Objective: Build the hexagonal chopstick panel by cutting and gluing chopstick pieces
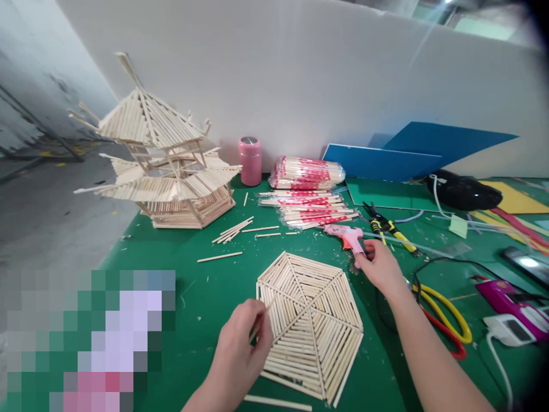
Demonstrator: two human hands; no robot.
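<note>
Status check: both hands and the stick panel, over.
Left hand pinching thin wooden stick over hexagonal wooden-stick panel. Right hand on pink glue gun. Nothing between them.

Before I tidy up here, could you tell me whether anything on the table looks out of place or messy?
Mostly loose bits: cut sticks and small chips lie scattered on the green mat between the stick pagoda and the flat hexagonal panel. The pagoda's top spire leans to one side.

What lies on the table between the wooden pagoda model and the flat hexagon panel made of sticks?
In the head view, a few loose wooden sticks lie scattered on the green table between the pagoda model and the hexagon panel.
</note>
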